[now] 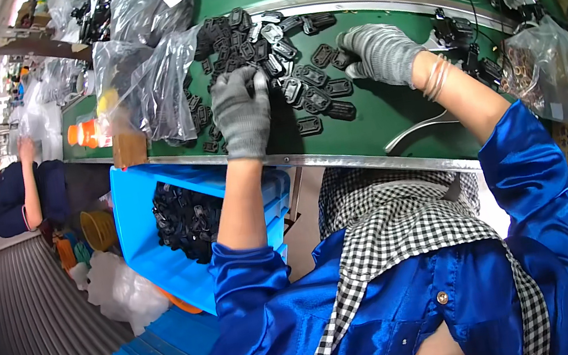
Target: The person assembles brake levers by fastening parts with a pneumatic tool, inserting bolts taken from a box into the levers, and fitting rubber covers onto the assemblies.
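Checked apron [408,210] and blue shirt [308,330] nearest the camera, with black oblong pieces [316,100] beyond on the green bench [366,133], apparently heaped between the gloved hands for easy reach. Left hand [242,113] curled down over the heap, fingertips largely hidden, so impossible to tell whether closed on anything; right hand [383,54] bent toward an outlying piece [342,59], impossible to tell whether pinching or merely touching. Leftward, clear plastic bag [170,91] crowding the heap, blue crate [138,234] below; rightward, curved metal lever [414,131] near the forearm, a likely snag, with metal rail [375,2] behind.
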`<state>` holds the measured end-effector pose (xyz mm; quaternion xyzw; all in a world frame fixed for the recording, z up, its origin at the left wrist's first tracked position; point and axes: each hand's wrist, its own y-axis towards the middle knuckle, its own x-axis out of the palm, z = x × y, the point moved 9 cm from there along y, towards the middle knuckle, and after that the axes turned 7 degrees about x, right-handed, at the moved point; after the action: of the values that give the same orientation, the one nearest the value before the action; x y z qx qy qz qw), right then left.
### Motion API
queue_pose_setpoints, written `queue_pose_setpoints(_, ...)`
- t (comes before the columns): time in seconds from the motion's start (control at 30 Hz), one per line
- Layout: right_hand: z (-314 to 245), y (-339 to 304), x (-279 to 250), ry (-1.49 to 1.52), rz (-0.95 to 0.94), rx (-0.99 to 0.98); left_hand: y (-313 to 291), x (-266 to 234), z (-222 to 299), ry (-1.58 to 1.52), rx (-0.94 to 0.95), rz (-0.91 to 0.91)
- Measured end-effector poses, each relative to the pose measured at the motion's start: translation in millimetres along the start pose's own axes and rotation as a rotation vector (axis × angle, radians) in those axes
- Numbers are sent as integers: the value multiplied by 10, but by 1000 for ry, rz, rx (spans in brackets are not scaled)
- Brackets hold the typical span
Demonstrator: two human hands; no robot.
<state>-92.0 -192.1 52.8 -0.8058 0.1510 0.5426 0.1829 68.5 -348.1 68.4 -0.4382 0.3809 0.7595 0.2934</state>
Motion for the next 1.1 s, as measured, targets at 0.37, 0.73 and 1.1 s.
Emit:
queue_pose_setpoints(0.37, 160, -437, -617, 568, 438, -83, 634, 554, -166, -2, -56, -367)
queue_pose_setpoints(0.73, 273, -761, -510, 1010, 208, 278, 685, 276, -224, 315, 21, -159)
queue_pose_setpoints(1.1, 363, -852, -391, 1101, 266, 152, 903, 621, -297, 377, 5, -479)
